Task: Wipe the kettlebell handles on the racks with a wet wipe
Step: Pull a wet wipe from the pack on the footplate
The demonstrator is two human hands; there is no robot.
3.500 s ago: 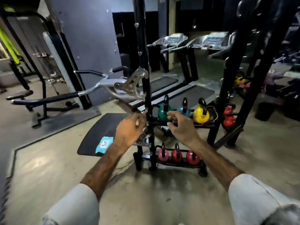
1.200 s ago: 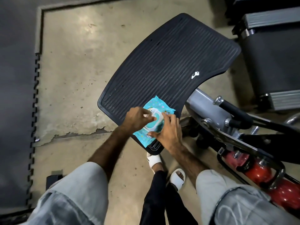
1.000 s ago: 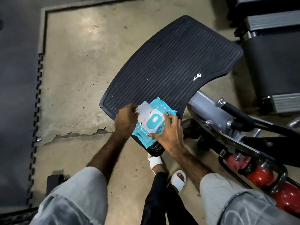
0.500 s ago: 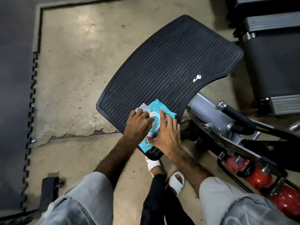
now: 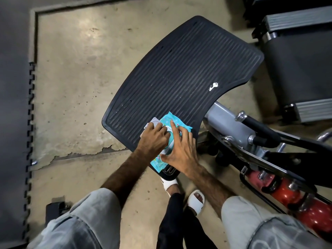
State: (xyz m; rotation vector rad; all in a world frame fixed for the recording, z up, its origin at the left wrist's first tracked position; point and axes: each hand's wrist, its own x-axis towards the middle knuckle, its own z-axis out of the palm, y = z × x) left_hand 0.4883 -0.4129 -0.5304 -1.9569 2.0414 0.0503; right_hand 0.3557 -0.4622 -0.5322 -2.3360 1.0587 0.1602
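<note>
While the left hand (image 5: 155, 137) curls its fingers into the opening of the turquoise wet-wipe packet (image 5: 171, 141) on the ribbed black rubber mat (image 5: 183, 78), the right hand (image 5: 181, 150) presses it flat with spread fingers; red kettlebells (image 5: 294, 196) sit racked at far right.

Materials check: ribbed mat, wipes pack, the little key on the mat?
Ribbed mat: looks like black rubber, matte, with moulded parallel grooves. Wipes pack: thin printed plastic film, teal and glossy, crinkled at the edges, with a stiff white plastic flip lid. Key: probably metal, silvery and bright; too small to be sure.
</note>
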